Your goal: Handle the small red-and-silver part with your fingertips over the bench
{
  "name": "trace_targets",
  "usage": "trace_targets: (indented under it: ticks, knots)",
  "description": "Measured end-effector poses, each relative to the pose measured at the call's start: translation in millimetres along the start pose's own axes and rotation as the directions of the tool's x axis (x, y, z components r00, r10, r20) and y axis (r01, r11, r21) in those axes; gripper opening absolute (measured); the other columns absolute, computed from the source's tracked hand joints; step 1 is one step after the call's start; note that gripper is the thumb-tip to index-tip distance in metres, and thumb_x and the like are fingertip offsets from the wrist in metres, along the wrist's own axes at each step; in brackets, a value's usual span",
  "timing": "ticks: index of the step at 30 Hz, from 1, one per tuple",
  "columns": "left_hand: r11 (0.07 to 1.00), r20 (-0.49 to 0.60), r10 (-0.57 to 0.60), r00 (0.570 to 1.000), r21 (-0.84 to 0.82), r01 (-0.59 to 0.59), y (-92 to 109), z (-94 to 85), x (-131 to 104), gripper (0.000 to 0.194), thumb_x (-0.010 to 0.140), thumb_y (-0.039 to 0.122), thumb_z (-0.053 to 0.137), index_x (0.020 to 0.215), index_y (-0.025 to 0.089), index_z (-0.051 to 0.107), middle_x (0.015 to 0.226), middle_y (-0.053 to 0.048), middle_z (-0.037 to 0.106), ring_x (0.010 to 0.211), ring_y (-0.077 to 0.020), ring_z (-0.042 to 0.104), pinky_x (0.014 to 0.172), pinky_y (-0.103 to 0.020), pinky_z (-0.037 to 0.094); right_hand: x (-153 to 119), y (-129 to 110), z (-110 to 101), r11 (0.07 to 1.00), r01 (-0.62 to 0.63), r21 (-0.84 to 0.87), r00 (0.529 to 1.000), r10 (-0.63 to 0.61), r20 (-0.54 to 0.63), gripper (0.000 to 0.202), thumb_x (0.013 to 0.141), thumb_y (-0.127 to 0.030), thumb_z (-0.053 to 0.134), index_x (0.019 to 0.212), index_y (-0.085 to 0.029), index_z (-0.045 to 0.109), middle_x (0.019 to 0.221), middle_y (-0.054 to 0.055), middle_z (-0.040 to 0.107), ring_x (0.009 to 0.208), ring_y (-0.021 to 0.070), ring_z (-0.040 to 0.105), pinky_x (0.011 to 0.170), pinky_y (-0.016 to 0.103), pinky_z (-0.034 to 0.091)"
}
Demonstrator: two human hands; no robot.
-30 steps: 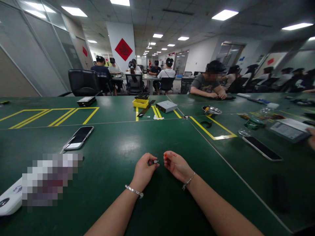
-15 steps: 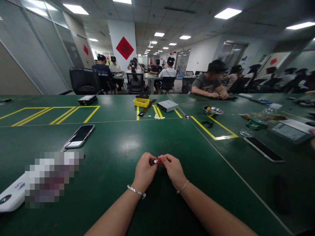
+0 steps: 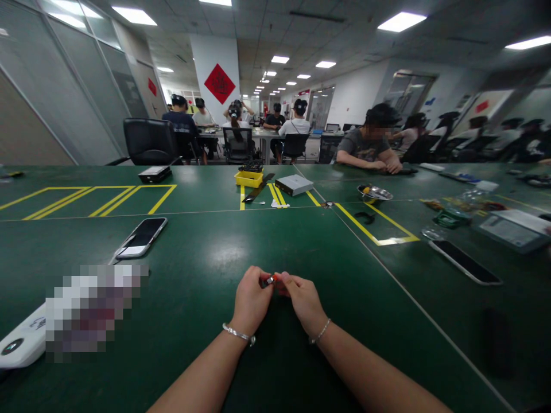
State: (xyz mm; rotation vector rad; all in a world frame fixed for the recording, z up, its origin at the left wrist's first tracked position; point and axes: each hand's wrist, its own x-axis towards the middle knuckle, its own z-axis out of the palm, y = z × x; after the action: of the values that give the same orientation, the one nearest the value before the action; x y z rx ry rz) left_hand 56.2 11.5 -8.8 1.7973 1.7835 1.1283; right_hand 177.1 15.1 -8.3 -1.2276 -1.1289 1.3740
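Above the green table (image 3: 206, 321), close in front of me, both hands meet at a small silver-and-orange piece (image 3: 271, 280). Its kind is too small to make out. My left hand (image 3: 252, 299) is closed, thumb and fingertips pinched on the silver part. From the other side, my right hand (image 3: 303, 297) pinches at the orange end, its thumb and index finger pressed together. The fingers hide most of the piece. A bracelet circles each wrist.
Left lie a phone (image 3: 143, 237) with a cable and a white device (image 3: 21, 347), partly pixelated. Ahead are a yellow basket (image 3: 248, 179), a grey box (image 3: 294, 184) and a metal bowl (image 3: 375, 193). Another phone (image 3: 465, 262) lies right; a person (image 3: 368, 146) sits across the table.
The small piece has tilted slightly and shifted a little left between my fingertips. Both hands stay nearly in place, and the view has moved very slightly.
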Motion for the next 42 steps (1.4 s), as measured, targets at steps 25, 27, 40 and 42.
trace_targets:
  ticks: [25,27,40,42]
  knots:
    - [1.0,0.029,-0.013,0.999,0.002,0.013,4,-0.2,0,0.008,0.067,0.025,0.05,0.063,0.018,0.047,0.066,0.002,0.049,0.06,-0.0105,0.046,0.054,-0.023,0.035,3,2,-3,0.98,0.145,-0.137,0.989,-0.139,0.054,0.026,0.063,-0.039,0.057,0.077,-0.018,0.066,0.078,0.004,0.065,0.074,0.0175,0.056,0.069,0.03,0.041]
    - [1.0,0.049,-0.003,0.999,-0.005,0.004,5,0.0,0,0.006,0.066,0.023,0.05,0.064,0.019,0.047,0.066,0.002,0.049,0.06,-0.0107,0.047,0.054,-0.023,0.036,5,-1,-2,0.975,0.162,-0.15,0.986,-0.154,0.059,0.02,0.061,-0.035,0.06,0.072,-0.019,0.064,0.074,0.003,0.064,0.071,0.0165,0.056,0.069,0.03,0.041]
    - [0.99,0.146,-0.004,0.989,-0.137,0.024,-6,1.8,2,0.026,0.069,0.031,0.05,0.092,0.02,0.051,0.094,-0.004,0.056,0.09,-0.0173,0.053,0.077,-0.032,0.042,35,-43,-234,0.494,-0.369,-0.787,0.8,-0.261,-0.539,0.023,0.065,-0.029,0.048,0.08,-0.02,0.064,0.082,0.008,0.063,0.07,0.0206,0.054,0.061,0.031,0.037]
    - [0.987,0.146,-0.02,0.989,-0.152,0.042,-6,1.3,3,0.027,0.069,0.033,0.05,0.092,0.02,0.052,0.094,-0.004,0.057,0.088,-0.0171,0.054,0.076,-0.032,0.042,28,-40,-261,0.475,-0.406,-0.781,0.807,-0.215,-0.55,0.024,0.065,-0.032,0.049,0.081,-0.022,0.065,0.085,0.007,0.063,0.072,0.0209,0.054,0.061,0.031,0.037]
